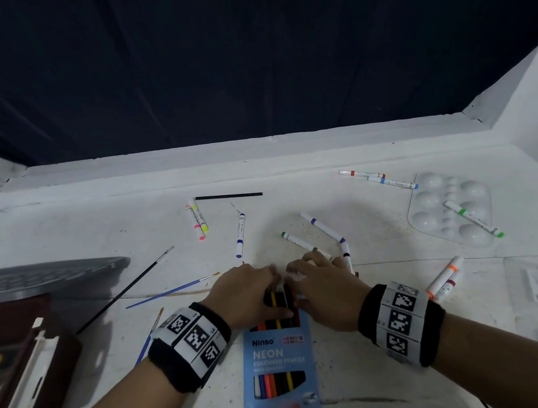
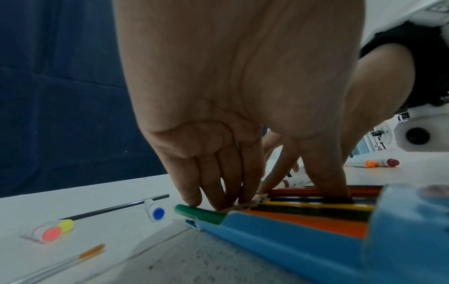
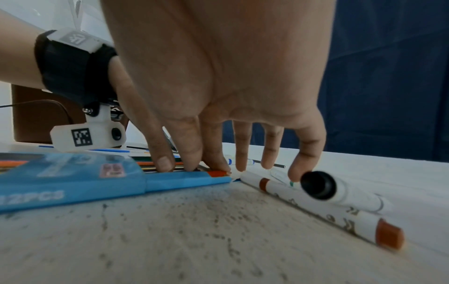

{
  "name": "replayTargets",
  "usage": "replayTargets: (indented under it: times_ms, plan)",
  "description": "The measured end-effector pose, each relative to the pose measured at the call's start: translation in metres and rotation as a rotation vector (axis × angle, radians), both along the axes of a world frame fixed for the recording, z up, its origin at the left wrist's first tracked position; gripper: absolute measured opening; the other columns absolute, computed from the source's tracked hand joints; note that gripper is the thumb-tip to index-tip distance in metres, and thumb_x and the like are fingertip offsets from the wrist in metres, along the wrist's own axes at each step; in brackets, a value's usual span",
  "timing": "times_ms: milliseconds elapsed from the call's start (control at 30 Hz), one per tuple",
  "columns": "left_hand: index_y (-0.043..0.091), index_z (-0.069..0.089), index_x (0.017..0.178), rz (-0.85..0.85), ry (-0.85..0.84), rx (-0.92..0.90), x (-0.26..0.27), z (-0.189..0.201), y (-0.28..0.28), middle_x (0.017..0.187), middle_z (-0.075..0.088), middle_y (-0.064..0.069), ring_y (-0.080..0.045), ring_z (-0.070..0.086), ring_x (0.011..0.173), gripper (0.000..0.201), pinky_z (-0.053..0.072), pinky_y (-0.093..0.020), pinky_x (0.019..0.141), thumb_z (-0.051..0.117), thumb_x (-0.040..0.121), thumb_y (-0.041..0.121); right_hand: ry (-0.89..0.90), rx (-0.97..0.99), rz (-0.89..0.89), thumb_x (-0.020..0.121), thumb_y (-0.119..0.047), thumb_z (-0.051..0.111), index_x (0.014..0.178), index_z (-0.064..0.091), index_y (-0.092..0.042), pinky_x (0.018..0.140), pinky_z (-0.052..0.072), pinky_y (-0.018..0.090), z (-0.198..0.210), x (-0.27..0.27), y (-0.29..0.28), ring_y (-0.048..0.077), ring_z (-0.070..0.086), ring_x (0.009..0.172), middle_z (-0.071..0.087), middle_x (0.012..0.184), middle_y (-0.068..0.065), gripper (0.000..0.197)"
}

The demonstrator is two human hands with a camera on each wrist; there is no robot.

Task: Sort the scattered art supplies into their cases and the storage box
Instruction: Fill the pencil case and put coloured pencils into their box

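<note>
A white table is seen beneath a dark blue curtain, and art supplies are spread across it. At the left edge a grey storage box is set, with a brown paint case lying open in front of it. A white paint palette is placed at the right, and a green-capped marker is laid across it. Near the front edge, in the middle, a blue pencil box marked NEON is laid flat, its far end open. The coloured pencils are seen protruding from that open end. The left hand is rested on the pencils at the box mouth, its fingers only lightly bent and its thumb laid across the shafts; nothing is grasped by it. The right hand is held beside it, its thumb and first fingers pressed down on the pencil ends, the other fingers spread towards the table; nothing is enclosed by it either. A brown-capped marker and a black-capped marker are found just beside the right hand. Further markers are scattered behind: a pink and a yellow one, a blue one, a purple one. Thin paintbrushes are laid left of the hands, and a black pencil is left lying near the back
</note>
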State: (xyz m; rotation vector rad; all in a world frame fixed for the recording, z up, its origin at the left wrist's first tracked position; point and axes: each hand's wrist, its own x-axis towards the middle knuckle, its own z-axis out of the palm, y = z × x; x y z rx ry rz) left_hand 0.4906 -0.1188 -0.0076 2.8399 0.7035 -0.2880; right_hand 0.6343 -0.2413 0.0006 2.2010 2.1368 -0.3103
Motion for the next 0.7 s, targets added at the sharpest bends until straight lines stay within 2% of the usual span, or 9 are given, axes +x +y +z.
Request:
replayTargets:
  times_ms: [133,233,333,433,533,600,667,700]
  plan:
    - [0.021,0.051,0.129,-0.025,-0.013,0.01,-0.003,-0.002,-0.002,0.108,0.07,0.0,-0.021,0.067,0.095,0.069,0.055,-0.036,0.082,0.059,0.082,0.071,0.011,-0.008,0.036,0.098,-0.026,0.047,0.137,0.049,-0.02,0.102,0.035,0.051,-0.003,-0.002,-0.012,0.028,0.024,0.139,0.036,0.146,-0.002,0.039]
    - [0.018,0.047,0.137,-0.055,0.006,0.026,-0.004,0.0,-0.004,0.129,0.062,0.0,-0.023,0.065,0.105,0.071,0.054,-0.039,0.087,0.056,0.087,0.068,-0.03,-0.023,0.067,0.097,-0.017,0.047,0.136,0.049,-0.019,0.101,0.034,0.049,-0.005,-0.001,-0.017,0.028,0.024,0.136,0.036,0.144,-0.002,0.039]
    - [0.017,0.044,0.141,-0.071,0.025,0.015,-0.004,0.003,-0.007,0.147,0.05,-0.002,-0.025,0.06,0.117,0.07,0.052,-0.04,0.093,0.054,0.091,0.064,-0.013,0.018,0.091,0.094,-0.011,0.047,0.131,0.053,-0.018,0.097,0.036,0.046,-0.006,0.001,-0.016,0.025,0.031,0.131,0.042,0.14,-0.003,0.038]
    - [0.017,0.043,0.142,-0.071,0.014,0.005,-0.005,0.003,-0.007,0.151,0.046,-0.003,-0.025,0.057,0.122,0.069,0.052,-0.041,0.096,0.053,0.092,0.063,0.04,0.043,0.097,0.094,-0.01,0.047,0.13,0.054,-0.021,0.094,0.036,0.044,-0.004,0.005,-0.013,0.023,0.038,0.127,0.05,0.134,-0.005,0.038]
    - [0.018,0.041,0.146,-0.064,0.007,0.016,-0.005,0.002,-0.009,0.158,0.037,0.0,-0.025,0.054,0.127,0.073,0.051,-0.042,0.098,0.052,0.091,0.065,0.053,0.015,0.103,0.096,-0.013,0.047,0.135,0.049,-0.023,0.096,0.036,0.044,-0.002,0.006,-0.012,0.022,0.038,0.127,0.049,0.136,-0.005,0.041]
    - [0.019,0.043,0.143,-0.039,-0.002,0.035,-0.005,0.001,-0.01,0.151,0.047,0.001,-0.024,0.058,0.12,0.071,0.053,-0.04,0.092,0.053,0.09,0.065,-0.015,0.01,0.132,0.094,-0.011,0.048,0.131,0.052,-0.021,0.095,0.034,0.047,0.0,0.006,-0.011,0.024,0.039,0.128,0.05,0.135,-0.004,0.039]
    - [0.019,0.05,0.134,-0.004,0.002,0.084,-0.005,0.001,-0.008,0.126,0.064,0.001,-0.022,0.063,0.105,0.064,0.053,-0.036,0.084,0.053,0.09,0.065,-0.047,0.017,0.147,0.093,-0.009,0.049,0.127,0.056,-0.02,0.095,0.035,0.048,0.001,0.007,-0.007,0.024,0.039,0.127,0.052,0.133,-0.004,0.037]
    - [0.02,0.053,0.127,0.014,-0.001,0.105,-0.005,0.001,-0.006,0.111,0.067,0.001,-0.021,0.064,0.098,0.059,0.052,-0.034,0.079,0.053,0.09,0.066,-0.04,0.017,0.151,0.093,-0.009,0.048,0.124,0.058,-0.02,0.093,0.037,0.047,0.003,0.007,-0.004,0.024,0.041,0.125,0.054,0.13,-0.004,0.034]
